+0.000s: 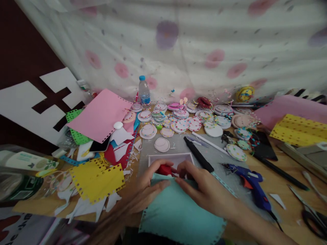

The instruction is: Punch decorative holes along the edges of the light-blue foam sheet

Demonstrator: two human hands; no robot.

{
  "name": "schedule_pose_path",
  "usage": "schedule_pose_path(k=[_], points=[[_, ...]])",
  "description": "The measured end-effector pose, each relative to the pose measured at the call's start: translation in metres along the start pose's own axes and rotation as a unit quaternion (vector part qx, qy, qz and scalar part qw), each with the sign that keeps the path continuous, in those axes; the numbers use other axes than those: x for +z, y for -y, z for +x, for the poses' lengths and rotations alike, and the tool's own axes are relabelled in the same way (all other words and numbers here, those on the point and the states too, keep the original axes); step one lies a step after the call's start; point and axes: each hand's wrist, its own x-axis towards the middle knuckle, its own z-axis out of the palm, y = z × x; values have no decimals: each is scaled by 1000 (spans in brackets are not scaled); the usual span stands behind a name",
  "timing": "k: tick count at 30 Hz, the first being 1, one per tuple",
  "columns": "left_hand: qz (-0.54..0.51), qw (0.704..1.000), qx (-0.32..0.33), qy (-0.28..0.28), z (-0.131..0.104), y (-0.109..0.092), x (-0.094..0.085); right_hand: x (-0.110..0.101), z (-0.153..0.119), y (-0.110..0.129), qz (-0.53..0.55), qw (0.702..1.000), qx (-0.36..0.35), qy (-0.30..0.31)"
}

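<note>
A teal sheet [182, 214] with small holes along its edges hangs toward me at the table's front. My left hand [150, 185] pinches its top left part between thumb and fingers. On the right, my right hand [199, 183] grips the same top edge, thumb in front and fingers behind. Just behind that edge, between the hands, is a red object [165, 169], partly hidden by my fingers. A shallow white tray or frame [171, 157] lies behind the hands on a grey mat [148, 146].
Round decorated paper discs [181, 125] line the back. A blue glue gun [252, 182] and scissors [306, 211] lie right, a black pen-like tool [198, 154] ahead. Left are yellow sheets [98, 180], a pink sheet [102, 114] and paper scraps. A bottle [144, 92] stands behind.
</note>
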Motion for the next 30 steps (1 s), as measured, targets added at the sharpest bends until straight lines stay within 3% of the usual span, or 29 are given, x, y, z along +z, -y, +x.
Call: schedule_pose_path(k=[5, 9, 14, 17, 20, 24, 28, 30], points=[[23, 999, 15, -17, 5, 0, 9, 4, 9, 3, 22, 999, -28, -23], [32, 999, 12, -36, 6, 6, 18, 10, 18, -5, 71, 997, 7, -21], [67, 997, -28, -24, 8, 11, 22, 10, 25, -26, 157, 985, 67, 31], [36, 998, -52, -24, 11, 11, 21, 5, 27, -29, 223, 970, 84, 56], [-7, 998, -44, -40, 16, 15, 17, 1, 29, -31, 336, 932, 130, 43], [19, 994, -60, -89, 20, 30, 7, 2, 28, -45, 468, 862, 196, 1], [61, 989, -84, -105, 17, 36, -1, 2, 23, -61, 590, 779, 209, -33], [67, 988, -98, -102, 16, 33, -1, -1, 24, -63, 621, 753, 213, -39]])
